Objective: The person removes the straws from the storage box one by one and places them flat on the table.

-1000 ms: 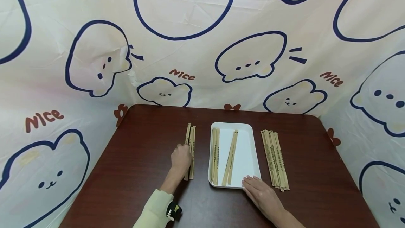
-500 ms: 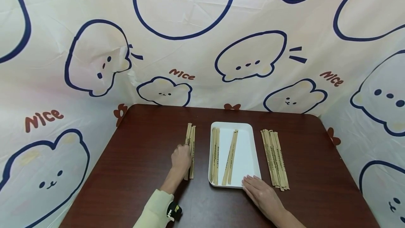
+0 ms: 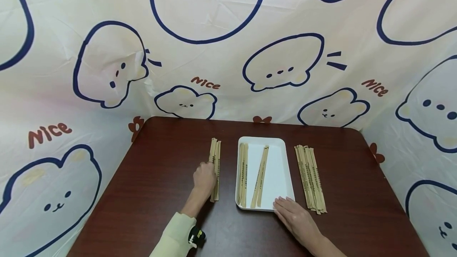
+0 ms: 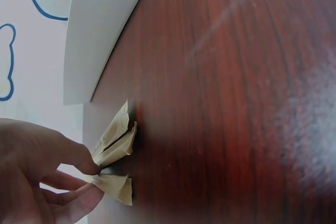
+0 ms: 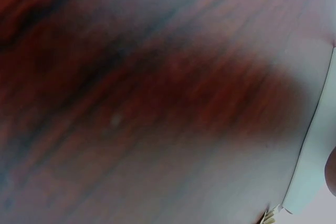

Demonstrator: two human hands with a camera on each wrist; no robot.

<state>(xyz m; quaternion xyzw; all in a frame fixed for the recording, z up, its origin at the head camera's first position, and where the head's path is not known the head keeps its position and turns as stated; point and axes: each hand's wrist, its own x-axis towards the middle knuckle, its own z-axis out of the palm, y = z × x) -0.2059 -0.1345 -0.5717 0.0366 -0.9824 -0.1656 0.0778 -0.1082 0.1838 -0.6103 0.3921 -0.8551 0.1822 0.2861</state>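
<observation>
My left hand (image 3: 204, 178) is over a few long, slim paper-wrapped sticks (image 3: 217, 169) on the table, left of the tray. In the left wrist view its thumb and fingers pinch one paper-wrapped stick (image 4: 116, 186) with a crimped end, while two other wrapped ends (image 4: 118, 139) lie close beside it. A white tray (image 3: 280, 165) holds a bundle of wrapped sticks (image 3: 242, 175) along its left side and a narrower pair (image 3: 260, 177) near the middle, slightly slanted. My right hand (image 3: 294, 219) rests with extended fingers on the tray's near right corner. What is inside the wrappers is hidden.
A larger bundle of the same wrapped sticks (image 3: 310, 179) lies on the dark wooden table (image 3: 168, 150) to the right of the tray. A patterned cloth (image 3: 228, 58) surrounds the table's back and sides.
The near end of the pinched stick has shifted slightly right, closer to the sticks beside it. My right hand and the tray have stayed in place.
</observation>
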